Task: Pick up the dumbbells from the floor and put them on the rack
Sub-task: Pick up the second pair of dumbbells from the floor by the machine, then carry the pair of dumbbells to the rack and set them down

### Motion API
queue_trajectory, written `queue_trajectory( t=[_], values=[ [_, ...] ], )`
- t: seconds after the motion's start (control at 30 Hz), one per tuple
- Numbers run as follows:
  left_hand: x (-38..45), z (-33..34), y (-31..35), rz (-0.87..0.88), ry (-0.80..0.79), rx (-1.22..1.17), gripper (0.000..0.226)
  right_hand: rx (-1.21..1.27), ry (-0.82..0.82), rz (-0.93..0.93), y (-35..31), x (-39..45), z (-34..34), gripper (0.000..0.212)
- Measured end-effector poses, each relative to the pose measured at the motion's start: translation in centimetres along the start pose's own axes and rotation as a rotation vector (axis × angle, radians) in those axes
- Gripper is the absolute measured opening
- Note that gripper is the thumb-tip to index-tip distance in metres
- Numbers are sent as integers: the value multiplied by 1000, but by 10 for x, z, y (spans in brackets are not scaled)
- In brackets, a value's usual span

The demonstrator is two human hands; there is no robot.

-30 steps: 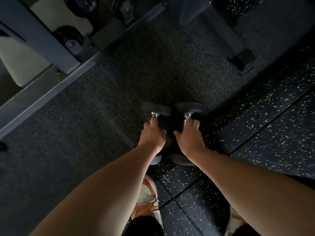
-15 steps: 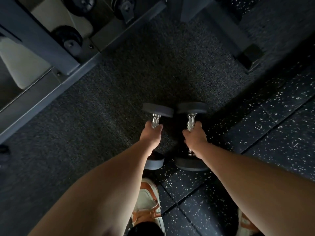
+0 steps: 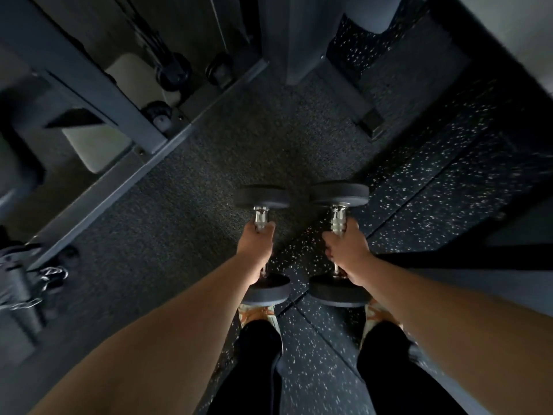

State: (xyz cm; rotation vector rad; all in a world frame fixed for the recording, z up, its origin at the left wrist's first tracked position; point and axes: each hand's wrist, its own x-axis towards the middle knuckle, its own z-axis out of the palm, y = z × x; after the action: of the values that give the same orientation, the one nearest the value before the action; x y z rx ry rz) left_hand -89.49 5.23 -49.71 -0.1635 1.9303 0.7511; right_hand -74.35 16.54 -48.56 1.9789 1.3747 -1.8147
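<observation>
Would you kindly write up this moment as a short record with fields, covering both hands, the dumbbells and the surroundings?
left hand: left hand closed around the chrome handle of the left dumbbell
right hand: right hand closed around the handle of the right dumbbell
dumbbell layout: side by side, handles roughly parallel, pointing away from the person
lifted or not: appear raised above the shoes
floor: dark carpet meeting speckled rubber tiles
nearby: metal equipment frame at upper left
task stage: both gripped, not yet racked
</observation>
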Motion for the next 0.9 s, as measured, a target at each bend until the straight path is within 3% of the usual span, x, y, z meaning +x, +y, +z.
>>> queue_trajectory(
  t=[0.23, 0.5, 0.7, 0.9],
  values=[
    [-161, -42, 67, -13, 7, 55, 26, 116, 77, 8, -57, -169, -65, 25],
    [-325, -59, 127, 162, -140, 137, 26, 279, 166, -40, -83, -346, -134, 21],
    [-451, -34, 149, 316, -281, 270, 24, 384, 230, -83, -49, -454, -197, 14],
    [-561, 35, 128, 314, -443, 414, 20, 446, 306, -102, 29, -536, -279, 16]
  ],
)
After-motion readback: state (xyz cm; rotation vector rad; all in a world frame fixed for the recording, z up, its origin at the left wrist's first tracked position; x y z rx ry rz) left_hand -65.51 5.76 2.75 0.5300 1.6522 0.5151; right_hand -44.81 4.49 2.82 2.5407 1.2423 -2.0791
